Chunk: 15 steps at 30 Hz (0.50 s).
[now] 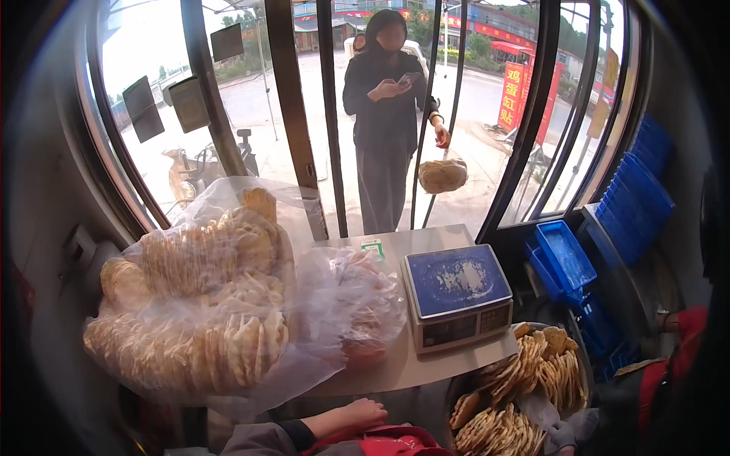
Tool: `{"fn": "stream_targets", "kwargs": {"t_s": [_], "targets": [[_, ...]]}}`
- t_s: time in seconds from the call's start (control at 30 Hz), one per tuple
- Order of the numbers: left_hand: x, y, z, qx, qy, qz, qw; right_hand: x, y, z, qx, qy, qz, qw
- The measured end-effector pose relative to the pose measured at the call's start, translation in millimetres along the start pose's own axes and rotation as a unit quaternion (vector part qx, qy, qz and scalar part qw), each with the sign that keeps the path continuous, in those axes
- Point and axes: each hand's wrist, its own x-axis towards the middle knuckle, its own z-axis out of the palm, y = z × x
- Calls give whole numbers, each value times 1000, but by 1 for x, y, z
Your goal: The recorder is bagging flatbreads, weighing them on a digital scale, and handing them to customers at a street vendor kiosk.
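Observation:
My left hand (365, 412) is bare, its fingers curled with nothing visible in them, in front of my red apron (393, 442). At the lower right, a gloved hand (562, 434), apparently my right, touches thin clear plastic (539, 411) beside stacked flatbreads (502, 433) in a large round container (587, 370); its grip is unclear. Large clear bags of flatbreads (188, 342) fill the counter's left side. A smaller clear bag of food (365, 302) lies beside a digital scale (462, 285), whose blue plate bears white powder.
Beyond the barred window stands a person (385, 114) holding a phone (408, 78), with a bag of flatbreads (443, 176) hanging below the other hand. Blue plastic baskets (564, 256) stand at right. A co-worker's red sleeve (690, 336) shows at the far right. The counter (410, 370) edge lies before me.

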Motion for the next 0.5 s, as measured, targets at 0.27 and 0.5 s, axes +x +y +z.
{"fn": "stream_targets", "kwargs": {"t_s": [0.27,0.5], "targets": [[36,-19,19,41,-58,55,996,-111,-55,11,-95,-122,-56,986],[56,-11,18,96,-81,72,990,-165,-19,35,-71,-135,-23,988]]}}
